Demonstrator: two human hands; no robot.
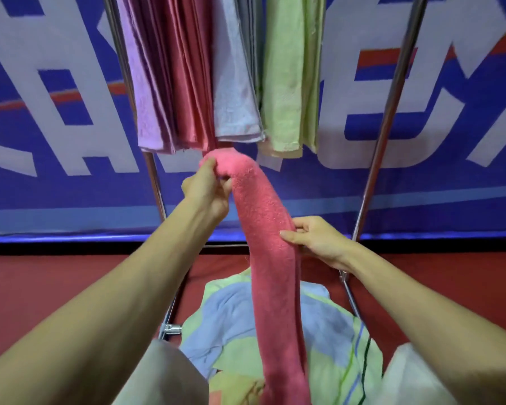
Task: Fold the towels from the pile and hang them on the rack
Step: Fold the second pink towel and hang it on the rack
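Observation:
A long pink towel hangs in a narrow folded strip in front of me. My left hand grips its upper end, just below the towels on the rack. My right hand pinches the strip's right edge partway down. The strip's lower end drops out of view at the bottom. Beneath it lies the pile of towels, light blue, pale green and striped. On the metal rack hang several folded towels: lilac, deep pink, pale blue and light green.
A blue banner with large white letters fills the wall behind the rack. The floor is red. The rack's steel legs slant down on both sides of the pile. My knees in light trousers show at the bottom.

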